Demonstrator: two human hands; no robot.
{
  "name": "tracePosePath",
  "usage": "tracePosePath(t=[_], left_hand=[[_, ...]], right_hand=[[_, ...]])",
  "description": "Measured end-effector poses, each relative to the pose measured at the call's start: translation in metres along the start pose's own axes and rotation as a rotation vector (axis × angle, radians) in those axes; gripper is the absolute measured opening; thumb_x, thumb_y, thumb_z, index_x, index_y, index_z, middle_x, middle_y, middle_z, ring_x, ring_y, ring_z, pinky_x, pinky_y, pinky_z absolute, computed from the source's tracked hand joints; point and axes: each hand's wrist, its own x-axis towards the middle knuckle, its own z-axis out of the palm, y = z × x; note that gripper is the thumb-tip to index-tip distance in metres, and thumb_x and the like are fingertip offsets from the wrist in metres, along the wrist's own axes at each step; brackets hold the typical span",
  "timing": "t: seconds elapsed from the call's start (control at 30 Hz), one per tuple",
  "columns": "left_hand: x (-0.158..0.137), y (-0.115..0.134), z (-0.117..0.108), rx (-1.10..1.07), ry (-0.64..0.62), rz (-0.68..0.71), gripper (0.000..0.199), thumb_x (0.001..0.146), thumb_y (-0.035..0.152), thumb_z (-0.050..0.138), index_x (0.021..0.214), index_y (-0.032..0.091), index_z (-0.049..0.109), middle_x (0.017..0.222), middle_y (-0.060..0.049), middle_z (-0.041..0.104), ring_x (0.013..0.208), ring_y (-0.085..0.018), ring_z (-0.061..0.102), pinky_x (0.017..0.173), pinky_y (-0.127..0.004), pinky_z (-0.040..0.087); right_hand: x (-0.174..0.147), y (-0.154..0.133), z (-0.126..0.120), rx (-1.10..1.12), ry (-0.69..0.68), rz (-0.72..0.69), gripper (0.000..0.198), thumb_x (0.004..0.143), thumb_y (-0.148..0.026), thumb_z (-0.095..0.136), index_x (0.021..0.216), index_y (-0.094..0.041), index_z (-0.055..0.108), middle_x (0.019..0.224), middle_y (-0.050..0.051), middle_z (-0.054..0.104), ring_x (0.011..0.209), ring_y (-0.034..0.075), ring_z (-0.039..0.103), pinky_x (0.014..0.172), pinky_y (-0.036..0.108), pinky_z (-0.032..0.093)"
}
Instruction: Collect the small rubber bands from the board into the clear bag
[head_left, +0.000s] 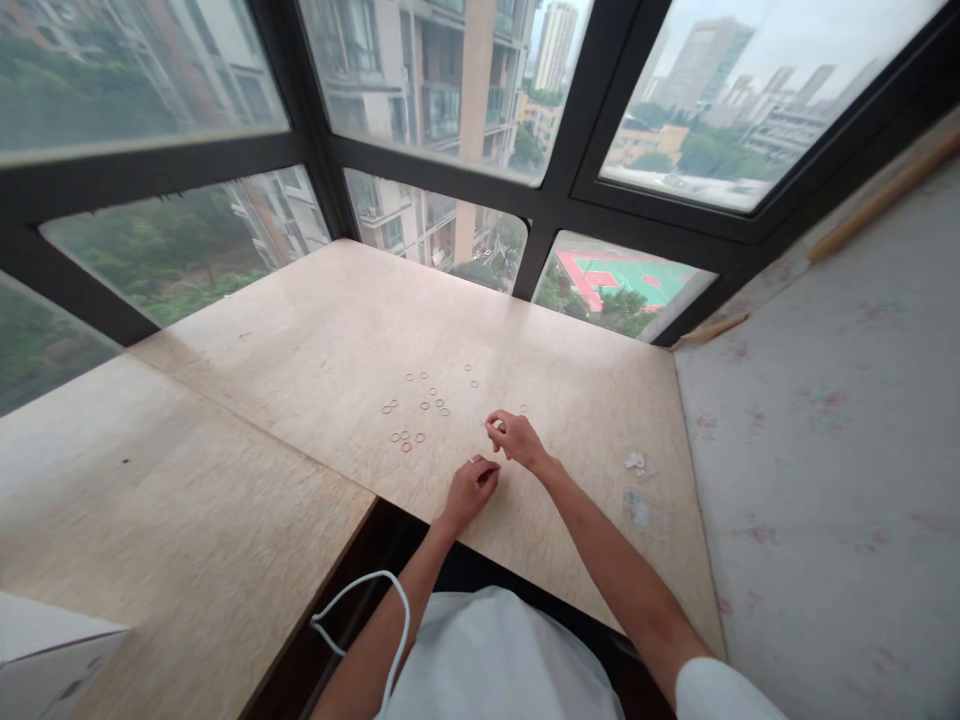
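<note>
My right hand [515, 438] hovers over the table with thumb and forefinger pinched together; whatever is between them is too small to make out. Just below and left of it, my left hand [472, 487] rests near the table's front edge, its fingers curled closed and their contents hidden. Several thin small rings lie scattered on the tabletop beyond my hands, among them a reddish ring [406, 448] and a dark ring [445, 412]. One pale ring [523, 408] lies apart, just past my right hand.
At the right of the table [300, 330] lie a crumpled white scrap [635, 461] and a clear plastic packet [641, 510]. A white box [60, 650] stands at the lower left. A white cord [397, 580] loops by my left forearm. Windows and a papered wall [825, 450] border the table.
</note>
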Motion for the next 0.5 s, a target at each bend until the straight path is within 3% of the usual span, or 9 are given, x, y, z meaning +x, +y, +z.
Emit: tracePosePath(t=[0.1, 0.2, 0.33, 0.5], left_hand=[[0.000, 0.003, -0.001, -0.008, -0.011, 0.008, 0.015, 0.085, 0.020, 0.050, 0.087, 0.018, 0.065, 0.079, -0.003, 0.061, 0.071, -0.013, 0.055, 0.069, -0.027, 0.045], [0.000, 0.004, -0.001, -0.016, -0.026, 0.015, 0.016, 0.086, 0.023, 0.048, 0.086, 0.018, 0.064, 0.080, -0.003, 0.061, 0.071, -0.013, 0.056, 0.067, -0.026, 0.045], [-0.001, 0.006, 0.000, 0.021, -0.058, 0.035, 0.019, 0.088, 0.026, 0.047, 0.087, 0.019, 0.063, 0.081, -0.004, 0.061, 0.073, -0.014, 0.056, 0.067, -0.027, 0.045], [0.000, 0.008, 0.002, 0.076, -0.074, 0.049, 0.019, 0.088, 0.029, 0.047, 0.087, 0.019, 0.064, 0.084, -0.004, 0.062, 0.076, -0.015, 0.058, 0.069, -0.027, 0.046]], right_hand=[[-0.038, 0.022, -0.016, 0.241, 0.154, 0.080, 0.026, 0.087, -0.039, 0.043, 0.087, -0.017, 0.057, 0.054, -0.004, 0.062, 0.031, 0.005, 0.046, 0.035, 0.015, 0.033], [-0.083, 0.045, -0.032, 0.331, 0.298, 0.184, 0.028, 0.085, -0.043, 0.046, 0.084, -0.017, 0.057, 0.051, -0.004, 0.061, 0.030, 0.006, 0.044, 0.033, 0.015, 0.032], [-0.146, 0.074, -0.048, 0.338, 0.475, 0.350, 0.030, 0.083, -0.045, 0.048, 0.085, -0.016, 0.057, 0.050, -0.002, 0.061, 0.029, 0.007, 0.043, 0.032, 0.016, 0.031], [-0.207, 0.100, -0.054, 0.234, 0.576, 0.519, 0.031, 0.084, -0.045, 0.047, 0.085, -0.017, 0.058, 0.052, -0.002, 0.061, 0.030, 0.008, 0.045, 0.033, 0.018, 0.032]])
